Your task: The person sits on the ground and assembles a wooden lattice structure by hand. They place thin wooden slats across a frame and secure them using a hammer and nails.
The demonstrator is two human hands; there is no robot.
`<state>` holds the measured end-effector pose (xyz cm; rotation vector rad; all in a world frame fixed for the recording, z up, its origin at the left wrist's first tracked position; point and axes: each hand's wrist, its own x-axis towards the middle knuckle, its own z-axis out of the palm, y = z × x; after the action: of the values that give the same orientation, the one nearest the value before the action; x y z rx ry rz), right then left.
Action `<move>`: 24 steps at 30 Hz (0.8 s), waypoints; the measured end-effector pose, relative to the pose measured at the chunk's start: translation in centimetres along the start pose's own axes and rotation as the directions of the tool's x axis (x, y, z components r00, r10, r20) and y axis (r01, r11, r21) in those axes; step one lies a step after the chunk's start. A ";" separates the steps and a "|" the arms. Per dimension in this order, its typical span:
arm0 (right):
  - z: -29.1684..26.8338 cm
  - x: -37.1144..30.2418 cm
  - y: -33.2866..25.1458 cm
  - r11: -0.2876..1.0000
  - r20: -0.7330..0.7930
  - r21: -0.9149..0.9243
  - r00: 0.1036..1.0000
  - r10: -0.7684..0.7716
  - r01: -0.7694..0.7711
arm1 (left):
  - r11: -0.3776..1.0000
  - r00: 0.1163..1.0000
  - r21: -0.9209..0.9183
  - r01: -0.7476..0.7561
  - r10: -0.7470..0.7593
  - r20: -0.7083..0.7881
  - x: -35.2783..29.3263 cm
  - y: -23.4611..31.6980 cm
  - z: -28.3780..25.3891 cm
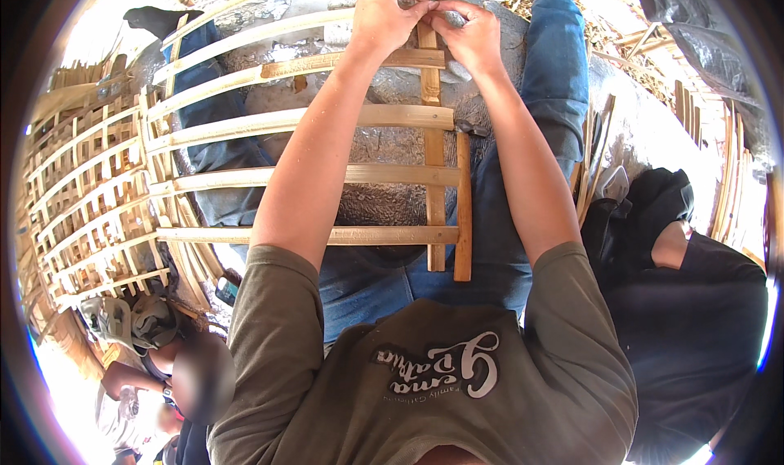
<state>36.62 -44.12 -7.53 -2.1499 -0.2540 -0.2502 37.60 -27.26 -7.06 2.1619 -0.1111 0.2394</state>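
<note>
At the far end of a slatted bamboo frame (400, 115), my left hand (388, 17) and my right hand (472, 36) come together, fingertips touching. Both are closed in a pinch; whatever is between the fingers is too small to make out. Just beneath them runs the frame's right crosspiece (434, 151), a flat strip under the ends of several long slats. The frame lies over my spread legs, its slats reaching left to another crosspiece. A hammer (464, 212) with a wooden handle and small dark head rests on my right thigh, alongside the slat ends.
A finished-looking slatted panel (90, 191) stands at the left. Another person (155, 367) sits at the lower left, and a person in black (678, 326) is close on my right. Bamboo strips (731, 167) lean at the far right; dark plastic sheeting (702, 40) hangs above.
</note>
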 end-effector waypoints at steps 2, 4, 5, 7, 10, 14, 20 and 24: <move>-0.1 -0.1 -0.1 0.999 -0.010 0.018 0.999 -0.046 0.047 | 1.000 1.000 -0.017 -0.024 0.024 -0.013 0.1 -0.2 0.1; 0.2 0.0 1.0 0.991 -0.071 -0.036 0.988 -0.134 0.132 | 0.999 1.000 0.028 -0.020 0.021 -0.020 0.1 0.1 0.1; 0.3 0.0 1.3 0.983 -0.098 -0.064 0.979 -0.179 0.173 | 0.999 1.000 0.051 -0.017 0.018 -0.025 0.1 0.2 0.1; -0.1 0.1 2.1 0.993 -0.093 -0.012 0.988 -0.121 0.120 | 0.999 1.000 0.040 0.017 -0.017 0.001 0.0 0.5 0.1; -0.8 -0.1 1.9 0.998 -0.052 0.035 0.998 -0.047 0.049 | 0.993 0.997 0.096 0.070 -0.073 0.028 -0.1 0.7 -0.2; -0.8 0.0 2.2 0.993 -0.059 -0.012 0.991 -0.119 0.118 | 0.997 1.000 0.079 -0.012 0.014 -0.025 -0.6 1.2 -0.5; -1.9 0.2 2.2 0.992 -0.109 -0.027 0.986 -0.129 0.127 | 0.992 1.000 0.129 -0.012 0.016 -0.027 -0.5 1.4 0.0; -3.8 0.1 0.9 0.994 -0.157 0.050 0.984 -0.088 0.097 | 0.987 0.999 0.158 -0.037 0.040 -0.019 -0.5 1.2 -0.1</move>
<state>36.69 -47.75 -6.11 -2.0519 -0.2687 -0.4556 36.84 -27.86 -6.12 2.3151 -0.1248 0.3037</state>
